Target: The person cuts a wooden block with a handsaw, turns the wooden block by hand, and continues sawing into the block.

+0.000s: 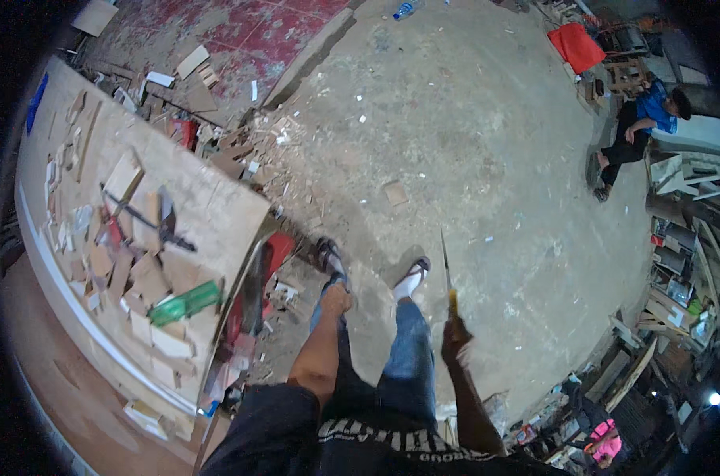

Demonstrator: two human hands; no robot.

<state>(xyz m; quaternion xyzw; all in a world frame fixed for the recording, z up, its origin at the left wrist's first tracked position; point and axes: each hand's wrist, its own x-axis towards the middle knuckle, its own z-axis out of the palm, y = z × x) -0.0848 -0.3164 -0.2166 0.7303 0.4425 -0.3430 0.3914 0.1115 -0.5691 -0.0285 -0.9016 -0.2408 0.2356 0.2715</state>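
Observation:
My right hand (455, 335) hangs at my side, closed around the yellow handle of a thin, long-bladed tool (447, 270) that points forward over the concrete floor. My left hand (336, 300) hangs by my left thigh with its fingers curled and nothing visible in it. Below them I see my jeans and my two sandalled feet (411, 278) standing on the floor. The workbench (217, 198) is to my left, an arm's length from my left hand.
The workbench holds several wood offcuts, a green bottle (185, 303) and a dark clamp-like tool (150, 218). Wood scraps litter the floor beside it. A person in blue (642, 127) sits at the far right near shelves. A red cloth (576, 46) lies at the back.

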